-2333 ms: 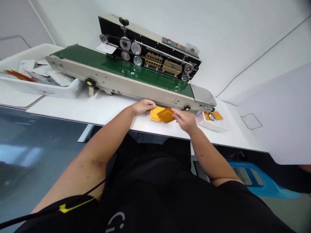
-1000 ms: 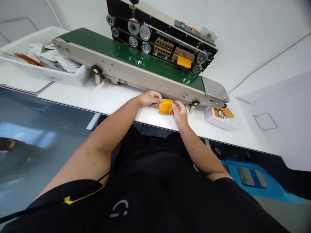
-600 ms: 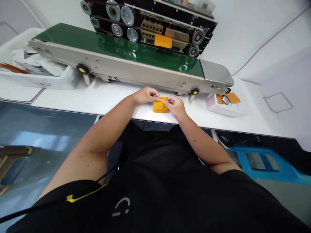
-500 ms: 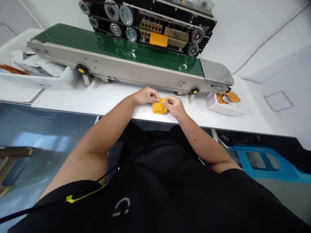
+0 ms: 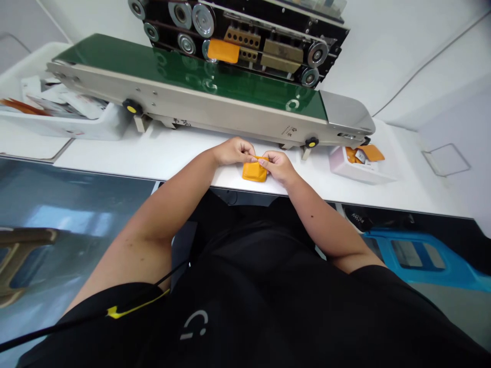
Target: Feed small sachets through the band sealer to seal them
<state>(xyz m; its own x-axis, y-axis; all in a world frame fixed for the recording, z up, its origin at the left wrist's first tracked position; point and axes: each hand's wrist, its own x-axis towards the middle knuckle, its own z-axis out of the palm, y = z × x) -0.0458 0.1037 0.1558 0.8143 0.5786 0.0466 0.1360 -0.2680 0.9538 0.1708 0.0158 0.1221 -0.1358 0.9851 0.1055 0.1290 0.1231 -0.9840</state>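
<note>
Both hands pinch the top edge of a small orange pouch [image 5: 254, 174] just above the white table, near its front edge. My left hand [image 5: 235, 151] grips the pouch's upper left corner between thumb and fingers. On the upper right corner, my right hand [image 5: 280, 164] closes in the same way. The pouch bulges a little in its lower part; its contents are hidden. Behind the hands stands a band sealing machine [image 5: 268, 43] with rollers and a green conveyor belt [image 5: 172, 71]. A second orange pouch [image 5: 223, 51] hangs upright in the machine, over the belt.
At the right, a small white box [image 5: 358, 171] holds orange pouches and small packets. A larger white bin [image 5: 103, 125] at the left contains white packets. The white table [image 5: 180, 158] runs along the front. A blue plastic stool [image 5: 425, 255] and a brown stool [image 5: 28, 237] stand below.
The pouch in the machine has travelled left along the rollers. Both hands keep their pinch on the other pouch in nearly the same place. The whole view has shifted slightly.
</note>
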